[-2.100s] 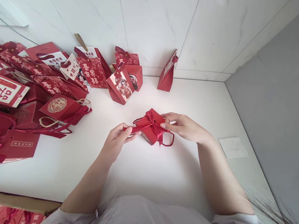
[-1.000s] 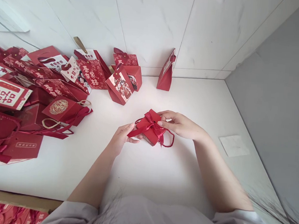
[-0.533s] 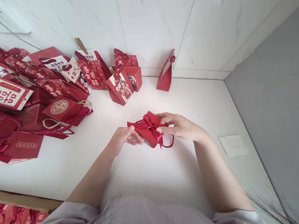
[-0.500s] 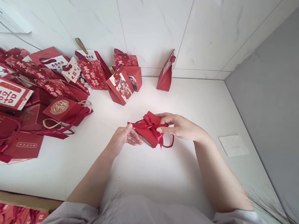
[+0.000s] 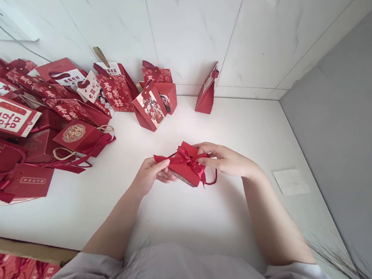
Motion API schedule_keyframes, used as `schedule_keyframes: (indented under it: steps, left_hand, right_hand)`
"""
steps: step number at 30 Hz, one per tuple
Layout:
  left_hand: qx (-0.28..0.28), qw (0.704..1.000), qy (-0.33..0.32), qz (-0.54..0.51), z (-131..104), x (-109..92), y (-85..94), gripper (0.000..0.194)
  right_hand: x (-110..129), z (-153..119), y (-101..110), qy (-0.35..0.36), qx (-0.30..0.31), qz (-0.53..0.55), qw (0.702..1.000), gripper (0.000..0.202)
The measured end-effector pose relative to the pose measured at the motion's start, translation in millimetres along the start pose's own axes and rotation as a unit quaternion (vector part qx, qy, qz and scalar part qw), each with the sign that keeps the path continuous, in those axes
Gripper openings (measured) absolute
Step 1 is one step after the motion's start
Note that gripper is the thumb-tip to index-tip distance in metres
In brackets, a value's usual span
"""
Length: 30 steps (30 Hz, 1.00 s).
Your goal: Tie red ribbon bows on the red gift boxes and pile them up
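Between my hands, over the white tabletop, is a small red gift box (image 5: 186, 173), tilted, with a shiny red ribbon (image 5: 189, 159) tied in a bow across it. My left hand (image 5: 154, 171) is closed at the box's left side, its thumb and fingers pinching the ribbon's left tail. My right hand (image 5: 221, 157) grips the right side of the box; its thumb lies at the bow and its other fingers are partly hidden behind. A twisted red cord handle (image 5: 215, 177) loops out below my right hand.
Many red gift boxes (image 5: 77, 134) are heaped at the left. Several boxes (image 5: 150, 106) stand near the tiled wall, one box (image 5: 206, 89) apart from them. A white paper (image 5: 291, 182) lies at the right. A carton (image 5: 19, 246) below the table's front edge holds more red boxes.
The thumb of my left hand has come down onto the ribbon's left tail, which now stretches out farther left. The box has shifted slightly right and down.
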State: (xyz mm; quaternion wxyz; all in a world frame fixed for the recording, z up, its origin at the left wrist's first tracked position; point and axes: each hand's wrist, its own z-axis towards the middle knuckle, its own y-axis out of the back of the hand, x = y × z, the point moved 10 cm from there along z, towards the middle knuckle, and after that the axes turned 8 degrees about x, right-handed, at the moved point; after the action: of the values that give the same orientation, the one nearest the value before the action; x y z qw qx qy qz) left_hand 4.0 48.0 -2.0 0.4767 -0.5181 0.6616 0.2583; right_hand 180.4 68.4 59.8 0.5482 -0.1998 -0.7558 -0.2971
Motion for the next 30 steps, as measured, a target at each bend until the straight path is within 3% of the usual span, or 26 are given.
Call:
schedule_keyframes:
  steps: [15, 20, 25, 30]
  left_hand:
    - [-0.009, 0.999, -0.038, 0.01, -1, -5, -1.8, 0.037]
    - [0.007, 0.999, -0.041, 0.01, -2, -7, -6.1, 0.036]
    - [0.07, 0.997, -0.038, 0.024, -2, -4, -15.2, 0.036]
    - [0.07, 0.997, -0.023, 0.004, 0, 0, -16.4, 0.057]
  right_hand:
    - [4, -2, 13, 0.002, -0.054, -0.047, 0.997, 0.019]
    - [6, -6, 15, 0.007, -0.046, -0.044, 0.998, 0.019]
    - [6, -9, 9, 0.0, -0.012, -0.05, 0.999, 0.008]
    - [9, -7, 3, 0.021, 0.014, -0.02, 0.999, 0.013]
